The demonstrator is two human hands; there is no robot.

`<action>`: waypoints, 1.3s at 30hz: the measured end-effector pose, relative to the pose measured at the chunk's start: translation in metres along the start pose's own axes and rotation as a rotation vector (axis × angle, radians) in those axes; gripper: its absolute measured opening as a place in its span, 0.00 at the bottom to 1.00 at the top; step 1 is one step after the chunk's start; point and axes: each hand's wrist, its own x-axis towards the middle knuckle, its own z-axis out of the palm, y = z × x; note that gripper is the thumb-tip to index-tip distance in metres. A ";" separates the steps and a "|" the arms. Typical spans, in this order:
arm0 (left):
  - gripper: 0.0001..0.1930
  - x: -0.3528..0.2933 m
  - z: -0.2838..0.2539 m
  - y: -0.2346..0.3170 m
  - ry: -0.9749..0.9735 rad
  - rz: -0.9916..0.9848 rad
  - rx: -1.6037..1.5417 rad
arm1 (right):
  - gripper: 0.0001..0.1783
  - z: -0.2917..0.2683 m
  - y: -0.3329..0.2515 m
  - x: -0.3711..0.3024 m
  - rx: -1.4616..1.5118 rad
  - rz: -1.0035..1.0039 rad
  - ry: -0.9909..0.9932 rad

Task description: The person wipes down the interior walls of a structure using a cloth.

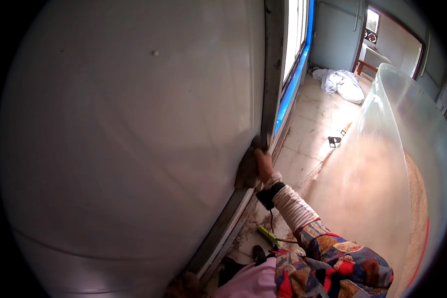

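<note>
My right hand [264, 166] is closed on a dark brown cloth [247, 169], pressed against the metal frame [272, 84] at the edge of a large pale panel [134, 124]. The cloth lies over the frame and the panel's edge, its folds in shadow. My right arm reaches up from the lower right in a patchwork sleeve [342, 258] with a pale cuff, and a black strapped device [266, 197] with a cable sits at the wrist. At the dim lower edge, a brownish shape [184, 285] by the frame may be my left hand; its fingers cannot be made out.
A green-headed tool [268, 234] lies on the dirty tiled floor [295, 149] near my feet. On the right stands a tall curled translucent sheet [367, 164]. Farther off are a small black object [334, 141], a white bundle [343, 85] and a blue strip [288, 102] along the window.
</note>
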 end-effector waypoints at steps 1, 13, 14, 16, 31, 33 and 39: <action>0.20 -0.001 0.001 0.007 0.017 -0.272 -0.261 | 0.17 -0.005 0.013 -0.009 -0.001 0.001 0.008; 0.19 0.007 -0.011 0.001 -0.051 0.210 0.228 | 0.22 0.106 -0.068 -0.216 -0.021 -0.186 -0.450; 0.19 0.000 -0.011 -0.012 -0.043 0.203 0.242 | 0.22 0.118 -0.080 -0.215 -0.056 -0.272 -0.484; 0.18 -0.016 -0.008 -0.040 -0.157 0.081 0.206 | 0.22 0.131 -0.099 -0.208 -0.150 -0.396 -0.503; 0.25 0.006 -0.022 0.006 -0.151 0.116 0.262 | 0.23 0.120 -0.154 -0.050 -0.257 -0.642 0.006; 0.24 0.011 -0.021 0.005 -0.064 0.196 0.317 | 0.22 0.108 -0.124 -0.052 -0.131 -0.697 -0.023; 0.26 -0.003 -0.013 -0.015 -0.116 0.162 0.247 | 0.22 0.076 -0.031 -0.106 -0.054 -0.299 -0.061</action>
